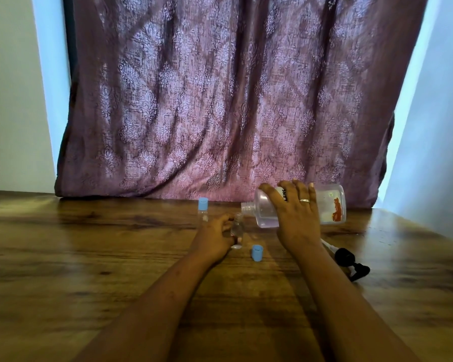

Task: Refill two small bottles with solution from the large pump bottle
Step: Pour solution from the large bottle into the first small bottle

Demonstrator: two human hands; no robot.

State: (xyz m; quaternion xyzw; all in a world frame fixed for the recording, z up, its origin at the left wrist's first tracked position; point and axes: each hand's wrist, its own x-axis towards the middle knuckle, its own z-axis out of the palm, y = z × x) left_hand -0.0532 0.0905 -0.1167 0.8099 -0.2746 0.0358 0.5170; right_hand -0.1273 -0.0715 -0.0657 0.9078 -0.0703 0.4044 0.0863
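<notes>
large bottle [324, 205] tipped in right hand [296, 218], mouth above small bottle [237, 227]

Probably a home: patterned curtain [228, 100] behind a wooden table [89, 257].

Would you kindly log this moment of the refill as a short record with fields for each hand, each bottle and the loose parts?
right hand: grips large bottle, tipped on its side, pump off, open neck toward the small bottle
left hand: steadies open small bottle upright on the table
capped small bottle: upright, blue cap on, just left of the left hand
loose blue cap: on the table between the hands
pump head: black, lying on the table at right
</notes>
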